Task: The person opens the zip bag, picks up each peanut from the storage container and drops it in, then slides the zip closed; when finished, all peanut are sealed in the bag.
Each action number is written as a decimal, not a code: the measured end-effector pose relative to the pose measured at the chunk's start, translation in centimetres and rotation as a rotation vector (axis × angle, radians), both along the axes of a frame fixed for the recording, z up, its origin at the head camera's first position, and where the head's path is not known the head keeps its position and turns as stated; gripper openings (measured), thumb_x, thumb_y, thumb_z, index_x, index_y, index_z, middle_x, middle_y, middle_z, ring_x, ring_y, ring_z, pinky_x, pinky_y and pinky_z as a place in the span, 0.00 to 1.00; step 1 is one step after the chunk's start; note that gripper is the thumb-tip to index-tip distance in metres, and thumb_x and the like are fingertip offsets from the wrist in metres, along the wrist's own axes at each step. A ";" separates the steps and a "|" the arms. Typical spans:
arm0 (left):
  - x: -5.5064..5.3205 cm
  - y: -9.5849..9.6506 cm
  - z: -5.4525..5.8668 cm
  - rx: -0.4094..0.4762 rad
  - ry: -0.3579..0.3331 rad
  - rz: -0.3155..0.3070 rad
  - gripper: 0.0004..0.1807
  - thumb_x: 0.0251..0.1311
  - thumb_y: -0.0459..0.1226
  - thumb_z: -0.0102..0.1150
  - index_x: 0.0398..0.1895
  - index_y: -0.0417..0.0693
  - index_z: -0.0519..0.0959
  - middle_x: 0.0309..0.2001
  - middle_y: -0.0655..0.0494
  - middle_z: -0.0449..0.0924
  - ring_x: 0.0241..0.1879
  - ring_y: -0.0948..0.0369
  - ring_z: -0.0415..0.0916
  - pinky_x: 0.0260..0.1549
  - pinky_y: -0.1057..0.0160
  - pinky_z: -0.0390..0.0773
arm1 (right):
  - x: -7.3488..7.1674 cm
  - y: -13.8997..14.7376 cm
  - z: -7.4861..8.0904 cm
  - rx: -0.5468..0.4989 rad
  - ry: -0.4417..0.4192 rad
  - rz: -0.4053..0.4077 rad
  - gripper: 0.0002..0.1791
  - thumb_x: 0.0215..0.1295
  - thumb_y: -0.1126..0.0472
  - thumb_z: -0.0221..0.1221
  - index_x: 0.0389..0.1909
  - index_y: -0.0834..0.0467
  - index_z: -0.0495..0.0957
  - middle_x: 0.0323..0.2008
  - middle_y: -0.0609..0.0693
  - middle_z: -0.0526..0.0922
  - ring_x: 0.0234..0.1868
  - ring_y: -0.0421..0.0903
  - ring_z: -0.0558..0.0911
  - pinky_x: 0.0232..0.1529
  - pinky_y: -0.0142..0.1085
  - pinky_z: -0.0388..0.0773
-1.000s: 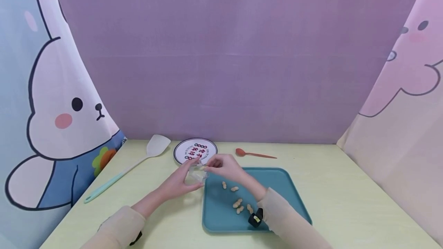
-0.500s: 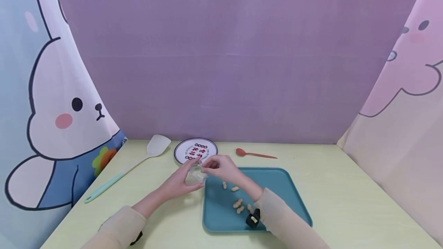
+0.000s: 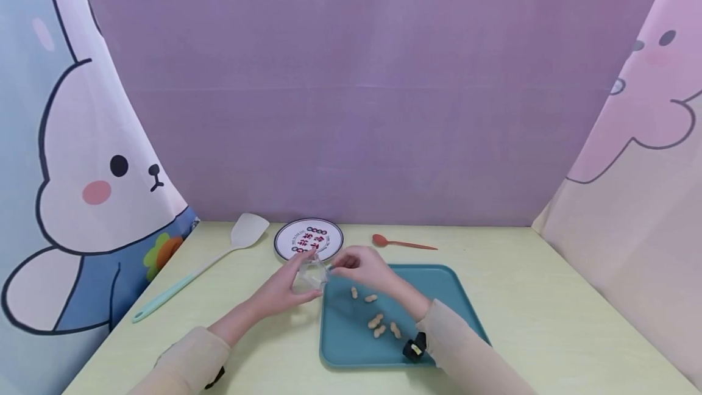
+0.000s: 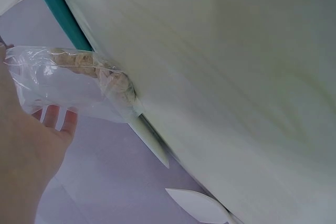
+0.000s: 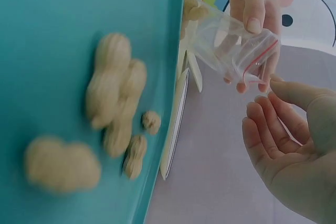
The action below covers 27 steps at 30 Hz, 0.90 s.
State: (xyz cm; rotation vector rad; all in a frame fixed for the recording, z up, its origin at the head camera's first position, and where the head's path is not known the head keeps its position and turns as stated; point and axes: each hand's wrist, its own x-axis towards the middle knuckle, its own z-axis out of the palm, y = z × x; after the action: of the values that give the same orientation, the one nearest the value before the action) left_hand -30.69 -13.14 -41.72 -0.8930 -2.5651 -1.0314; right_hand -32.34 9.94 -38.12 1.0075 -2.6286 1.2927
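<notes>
A clear zip bag (image 5: 223, 43) with a red line near its mouth hangs between my hands, its mouth toward the right. Several peanuts (image 4: 81, 62) lie in the bag's bottom. My left hand (image 3: 280, 288) holds the bag, thumb on the near side and fingers on the far side. At the mouth's edge, my right hand (image 3: 364, 270) has thumb and forefinger curled together, pinching the bag's corner; no peanut shows in these fingers. Below and to the right, more unshelled peanuts (image 3: 375, 321) lie scattered on the teal tray (image 3: 351, 355).
Behind the hands stands a white plate (image 3: 285, 242) with red lettering. An orange spoon (image 3: 406, 244) lies at the back, right of the plate. To the left, a long spatula (image 3: 200, 271) with a mint handle slants across the table. A purple curtain (image 3: 340, 90) closes off the back.
My right fingers first held a pale thing at the bag's mouth, then reached into it, and are now drawn back right to its edge. My left hand has stayed in place.
</notes>
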 end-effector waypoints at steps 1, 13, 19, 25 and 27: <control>0.0 0.0 0.0 0.001 -0.001 -0.001 0.45 0.51 0.47 0.68 0.69 0.44 0.57 0.64 0.46 0.66 0.64 0.49 0.64 0.62 0.47 0.66 | 0.1 0.4 0.0 0.001 -0.002 -0.001 0.09 0.60 0.58 0.62 0.39 0.57 0.82 0.33 0.46 0.84 0.32 0.37 0.80 0.34 0.28 0.79; -0.2 -0.1 -0.3 -0.016 0.017 0.009 0.46 0.50 0.46 0.69 0.69 0.42 0.57 0.63 0.46 0.68 0.63 0.49 0.65 0.61 0.48 0.67 | 2.3 5.7 -0.3 0.049 -0.027 -0.011 0.09 0.60 0.56 0.62 0.38 0.55 0.81 0.32 0.47 0.83 0.33 0.47 0.81 0.32 0.29 0.79; 0.0 -0.1 -0.4 -0.011 -0.009 0.014 0.45 0.50 0.46 0.68 0.69 0.43 0.58 0.63 0.47 0.68 0.63 0.49 0.65 0.62 0.47 0.66 | 3.2 7.5 -1.2 0.076 -0.072 0.015 0.10 0.61 0.57 0.61 0.39 0.59 0.81 0.33 0.50 0.84 0.33 0.46 0.81 0.32 0.28 0.78; 0.0 0.0 -0.4 -0.014 -0.015 0.010 0.45 0.50 0.46 0.68 0.69 0.43 0.57 0.64 0.46 0.66 0.64 0.48 0.63 0.62 0.47 0.66 | 3.8 8.9 -2.3 0.128 -0.114 0.026 0.14 0.60 0.55 0.62 0.41 0.61 0.80 0.33 0.48 0.84 0.31 0.37 0.80 0.31 0.28 0.77; 0.0 0.0 -0.3 -0.012 -0.015 0.006 0.46 0.50 0.46 0.68 0.69 0.42 0.57 0.64 0.46 0.67 0.64 0.49 0.64 0.62 0.47 0.66 | 3.9 9.2 -2.6 0.135 -0.120 0.034 0.15 0.60 0.55 0.62 0.41 0.61 0.80 0.33 0.48 0.84 0.32 0.37 0.80 0.31 0.28 0.78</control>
State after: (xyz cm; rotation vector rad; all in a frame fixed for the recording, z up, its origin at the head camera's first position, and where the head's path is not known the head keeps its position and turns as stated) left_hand -30.68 -13.09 -41.99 -0.8834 -2.5867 -1.0262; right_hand -28.39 19.14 -40.74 1.0267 -2.8346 1.2347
